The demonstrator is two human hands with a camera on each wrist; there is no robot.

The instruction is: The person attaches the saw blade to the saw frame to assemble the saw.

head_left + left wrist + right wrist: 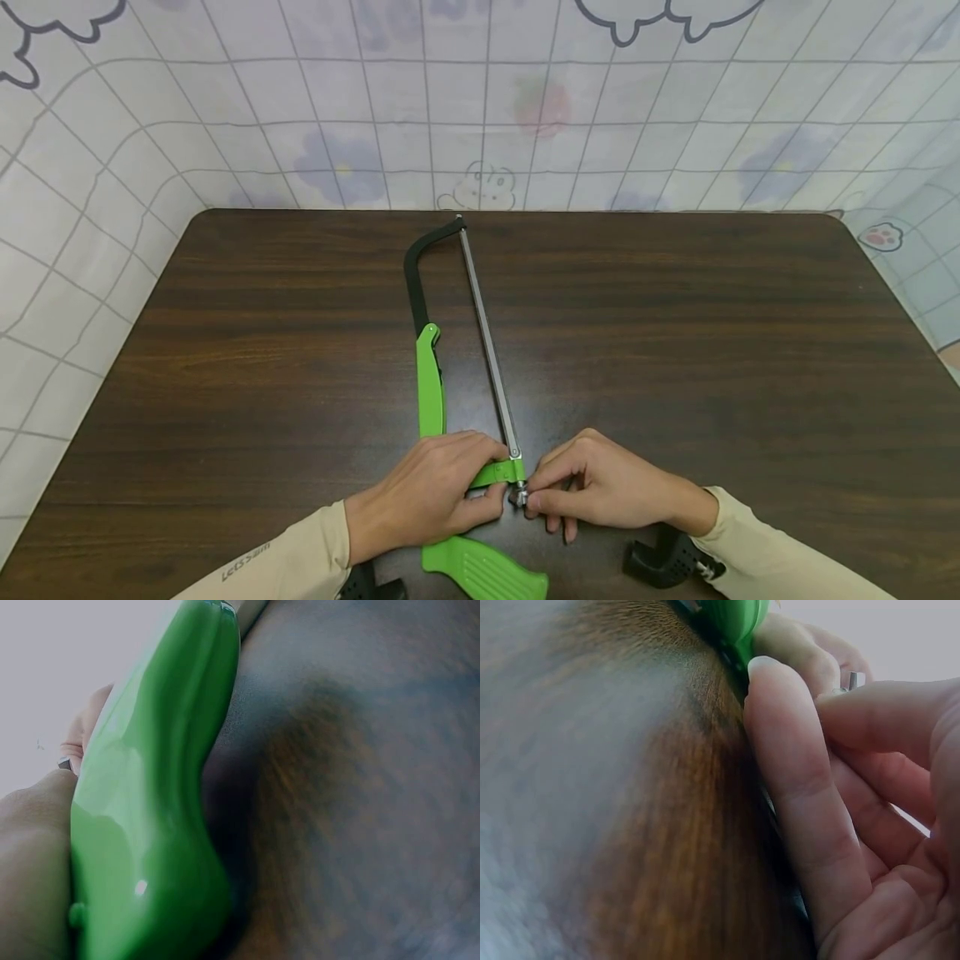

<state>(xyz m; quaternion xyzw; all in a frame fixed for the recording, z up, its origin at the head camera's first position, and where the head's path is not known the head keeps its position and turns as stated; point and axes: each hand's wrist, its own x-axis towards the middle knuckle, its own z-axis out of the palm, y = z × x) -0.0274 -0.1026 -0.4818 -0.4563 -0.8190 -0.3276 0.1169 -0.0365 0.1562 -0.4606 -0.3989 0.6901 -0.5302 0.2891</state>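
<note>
A hacksaw with a green and black frame (430, 392) lies on the table, its black end pointing away from me. Its straight metal blade bar (487, 333) runs along the right side. My left hand (435, 487) lies across the frame and grips the short green arm at the near end of the bar between thumb and fingers. At that arm's outer side, my right hand (600, 487) pinches the small metal tension nut (521, 497) with thumb and forefinger. The green handle (157, 795) fills much of the left wrist view, beside the left hand.
The dark wooden table (712, 350) stretches out on both sides of the saw. Behind it hangs a white grid-patterned cloth (480, 100). Black wrist devices (660, 558) sit under both forearms, close to the tabletop.
</note>
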